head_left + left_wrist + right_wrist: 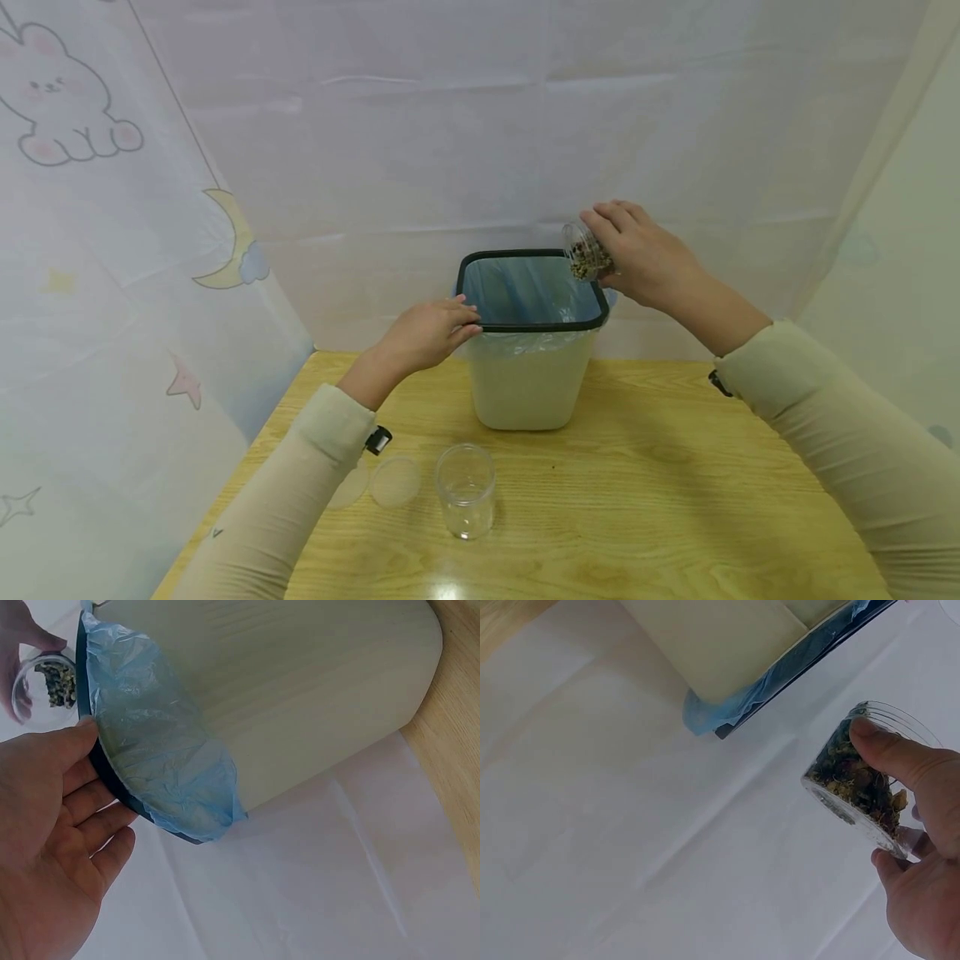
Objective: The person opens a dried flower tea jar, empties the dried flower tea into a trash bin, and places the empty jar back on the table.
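Note:
My left hand [427,335] holds the front left corner of a cream trash can [528,383] by its black rim [112,780]. Its thumb lies on the near side of that rim, the other fingers behind it. A blue plastic bag [165,727] lines the can and folds over the rim. Up at the can's right side, my right hand [648,258] grips a clear jar [855,784] tilted with its mouth toward the opening. Dried plant bits [862,780], dark and yellowish, lie inside the jar.
On the wooden table [637,500], a second clear jar [466,500] stands upright in front of the can. Left of it lie two clear round lids [396,482], one partly behind my left sleeve. A pale cloth [420,150] hangs behind the can.

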`<state>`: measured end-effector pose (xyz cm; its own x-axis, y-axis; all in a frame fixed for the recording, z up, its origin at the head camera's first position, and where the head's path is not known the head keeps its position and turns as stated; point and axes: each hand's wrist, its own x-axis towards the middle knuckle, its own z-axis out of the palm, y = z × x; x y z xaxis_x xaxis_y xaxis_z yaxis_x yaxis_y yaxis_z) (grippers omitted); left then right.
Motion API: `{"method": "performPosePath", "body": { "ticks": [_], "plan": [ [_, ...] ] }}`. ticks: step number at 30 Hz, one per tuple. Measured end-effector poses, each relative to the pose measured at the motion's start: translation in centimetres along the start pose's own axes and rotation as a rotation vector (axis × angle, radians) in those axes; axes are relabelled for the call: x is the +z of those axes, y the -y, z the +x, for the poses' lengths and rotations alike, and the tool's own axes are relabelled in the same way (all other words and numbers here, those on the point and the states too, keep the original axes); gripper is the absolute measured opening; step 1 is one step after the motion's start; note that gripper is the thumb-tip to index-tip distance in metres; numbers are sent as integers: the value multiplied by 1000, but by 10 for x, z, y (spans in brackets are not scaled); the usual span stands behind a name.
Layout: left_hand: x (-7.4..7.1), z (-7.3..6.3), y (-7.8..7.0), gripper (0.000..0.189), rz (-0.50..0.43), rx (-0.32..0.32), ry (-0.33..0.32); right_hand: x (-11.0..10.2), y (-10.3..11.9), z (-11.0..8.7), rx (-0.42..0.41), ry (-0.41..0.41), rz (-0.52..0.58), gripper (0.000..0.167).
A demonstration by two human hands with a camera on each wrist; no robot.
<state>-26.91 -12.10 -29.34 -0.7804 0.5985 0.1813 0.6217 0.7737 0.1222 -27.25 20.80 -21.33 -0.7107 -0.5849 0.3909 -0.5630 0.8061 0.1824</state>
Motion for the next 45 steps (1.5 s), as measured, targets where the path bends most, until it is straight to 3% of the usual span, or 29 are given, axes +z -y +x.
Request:
{"method": "performPosePath", "body": {
  "ticks": [45],
  "plan": [
    [0,0,-1,41,-5,-13,-6,9,-3,-1,-51,-70,-49,99]
  ]
}}
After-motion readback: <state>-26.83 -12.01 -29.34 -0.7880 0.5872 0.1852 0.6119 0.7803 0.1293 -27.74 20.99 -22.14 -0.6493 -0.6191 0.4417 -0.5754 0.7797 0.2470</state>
